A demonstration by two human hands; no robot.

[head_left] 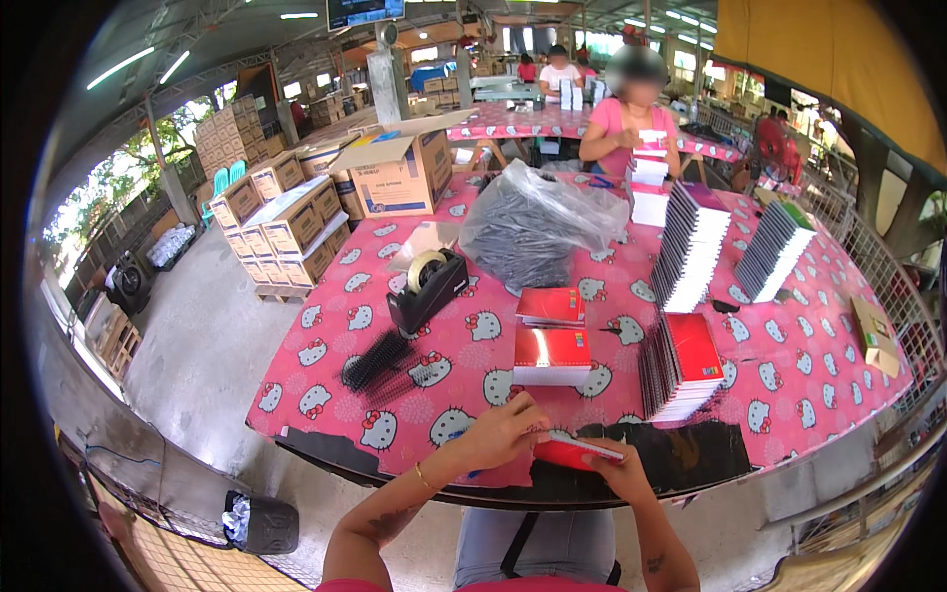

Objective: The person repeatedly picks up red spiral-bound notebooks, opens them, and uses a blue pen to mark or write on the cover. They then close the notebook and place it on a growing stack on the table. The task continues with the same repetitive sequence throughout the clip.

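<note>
My right hand [623, 474] grips a small red notebook [567, 454] at its right end, holding it tilted over the table's near edge. At the notebook's left end my left hand [505, 430] is closed in a pinch; what is between its fingertips is too small to make out. Just beyond lies a short stack of red-covered notebooks [550, 352], with a few more red ones [550, 305] behind it. A taller stack of red spiral notebooks [691, 360] stands to the right. Loose black binding coils [378, 363] lie in a pile at the left.
A black tape dispenser [427, 290] and a clear plastic bag of dark coils [528, 232] stand farther back. Tall notebook stacks [688, 242] rise at right. An open carton [402, 178] sits at the far left corner. Across the table a person [631, 128] handles notebooks.
</note>
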